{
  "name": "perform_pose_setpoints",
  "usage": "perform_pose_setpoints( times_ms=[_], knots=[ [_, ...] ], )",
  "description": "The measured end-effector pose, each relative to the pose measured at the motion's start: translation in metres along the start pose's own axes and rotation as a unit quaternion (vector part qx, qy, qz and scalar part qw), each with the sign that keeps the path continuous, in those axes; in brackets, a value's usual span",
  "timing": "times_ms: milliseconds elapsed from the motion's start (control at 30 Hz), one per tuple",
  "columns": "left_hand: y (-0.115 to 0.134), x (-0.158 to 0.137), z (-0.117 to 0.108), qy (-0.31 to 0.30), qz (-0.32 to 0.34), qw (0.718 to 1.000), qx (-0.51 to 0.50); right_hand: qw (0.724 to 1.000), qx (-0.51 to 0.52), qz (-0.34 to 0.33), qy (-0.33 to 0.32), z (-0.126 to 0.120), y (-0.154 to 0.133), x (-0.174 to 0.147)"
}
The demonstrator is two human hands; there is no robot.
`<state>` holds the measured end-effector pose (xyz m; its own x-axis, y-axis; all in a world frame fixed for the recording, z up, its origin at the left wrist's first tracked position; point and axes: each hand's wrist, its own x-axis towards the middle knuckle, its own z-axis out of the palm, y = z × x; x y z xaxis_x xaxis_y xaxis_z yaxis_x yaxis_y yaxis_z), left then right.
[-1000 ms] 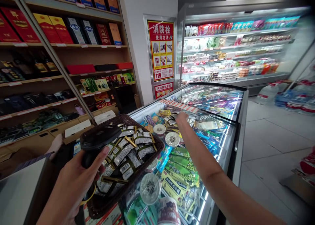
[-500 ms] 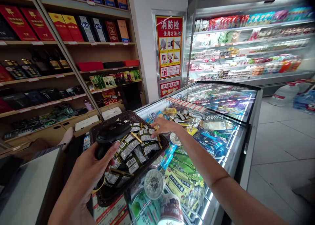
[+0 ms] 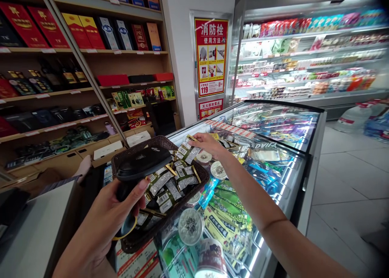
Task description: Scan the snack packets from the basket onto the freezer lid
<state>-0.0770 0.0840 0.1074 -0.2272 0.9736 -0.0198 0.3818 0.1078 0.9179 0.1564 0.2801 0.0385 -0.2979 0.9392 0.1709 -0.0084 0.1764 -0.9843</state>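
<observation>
My left hand (image 3: 121, 209) is wrapped round the grip of a black barcode scanner (image 3: 144, 162), whose head hangs over a dark brown woven basket (image 3: 156, 229). Several small gold-and-white snack packets (image 3: 168, 195) lie heaped in the basket. At its far right corner, my right hand (image 3: 209, 144) pinches one snack packet (image 3: 188, 150) between thumb and fingers, lifted above the others. The basket rests on the glass top of a chest freezer, beside a clear-lidded tub (image 3: 191, 226).
Ice cream packs (image 3: 225, 225) fill the chest freezer (image 3: 316, 148). Shelves with boxed goods (image 3: 91, 33) stand to the left, with a grey-white counter (image 3: 45, 225) below. A lit refrigerated display (image 3: 304, 59) is at the back right. Large water bottles (image 3: 352, 116) sit on the tiled floor.
My right hand has closed on a snack packet and raised it from the pile. The scanner in my left hand has shifted slightly right.
</observation>
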Motion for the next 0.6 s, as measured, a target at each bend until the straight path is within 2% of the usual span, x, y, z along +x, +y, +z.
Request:
perform_pose_setpoints(
  times_ms=[167, 367, 600],
  knots=[
    [0.006, -0.004, 0.007, -0.012, 0.003, 1.0, 0.016, 0.999, 0.035, -0.009, 0.037, -0.001, -0.009, -0.004],
    [0.008, -0.002, 0.01, 0.012, 0.002, 1.0, 0.028, 0.999, 0.035, -0.019, 0.031, -0.001, -0.013, -0.006],
    [0.004, 0.0, 0.007, -0.02, 0.002, 0.999, 0.044, 0.999, 0.038, -0.007, 0.005, -0.002, -0.014, -0.007]
  ],
)
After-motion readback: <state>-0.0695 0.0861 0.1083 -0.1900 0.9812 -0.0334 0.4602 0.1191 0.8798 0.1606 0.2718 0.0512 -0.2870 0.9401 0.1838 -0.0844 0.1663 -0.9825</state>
